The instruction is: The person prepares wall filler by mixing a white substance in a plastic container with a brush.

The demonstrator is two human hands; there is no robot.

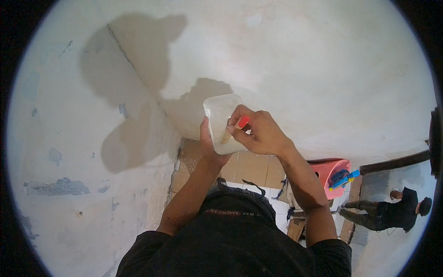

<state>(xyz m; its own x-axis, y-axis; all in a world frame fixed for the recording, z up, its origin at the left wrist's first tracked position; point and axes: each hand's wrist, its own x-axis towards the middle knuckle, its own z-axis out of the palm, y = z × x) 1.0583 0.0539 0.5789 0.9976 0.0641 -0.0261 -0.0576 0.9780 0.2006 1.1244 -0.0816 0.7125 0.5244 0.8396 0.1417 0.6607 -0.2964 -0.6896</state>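
Observation:
A translucent, round-cornered plastic container (216,104) is held up before the wall by my left hand (210,145). My left thumb lies along its outer side, while the other fingers are mostly hidden beneath it. Over the container's open top, my right hand (261,133) pinches a small tool (243,122) with a red handle end, probably a paintbrush. The tool slants down into the container, its pale yellowish lower part (225,138) near the inside bottom. What the container holds is hard to make out.
A whitish wall (311,86) rises ahead, meeting a patched side wall (62,145) in a corner at left. Brown cardboard (251,168) covers tiled floor below. At right are a pink plastic chair-like item (337,166) with a blue object (342,179) and another person (394,211) standing.

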